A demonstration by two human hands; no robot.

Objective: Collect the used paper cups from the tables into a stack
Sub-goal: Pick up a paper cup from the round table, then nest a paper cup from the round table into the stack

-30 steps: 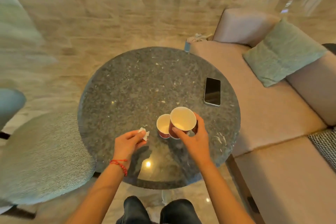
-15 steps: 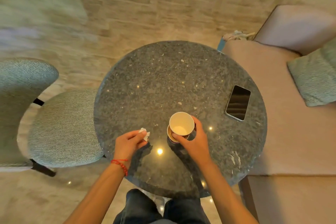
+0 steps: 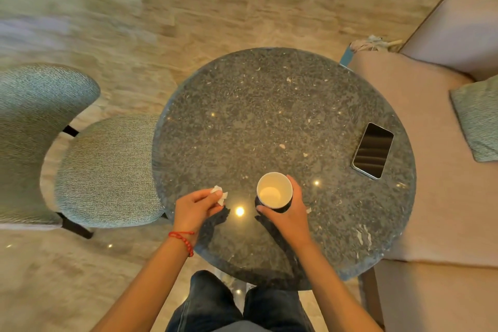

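Text: none legible | paper cup [image 3: 274, 191]: no print readable from above | phone [image 3: 373, 150]: screen dark, blank | counter [image 3: 269, 116]: unmarked

Red bracelet [image 3: 182, 240], dark jeans [image 3: 215, 304]

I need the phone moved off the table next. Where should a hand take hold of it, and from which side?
Pinch the phone across its two long edges, coming from the right, over the table rim by the couch. It lies flat, screen up, near that rim, so only its thin edges offer a hold.
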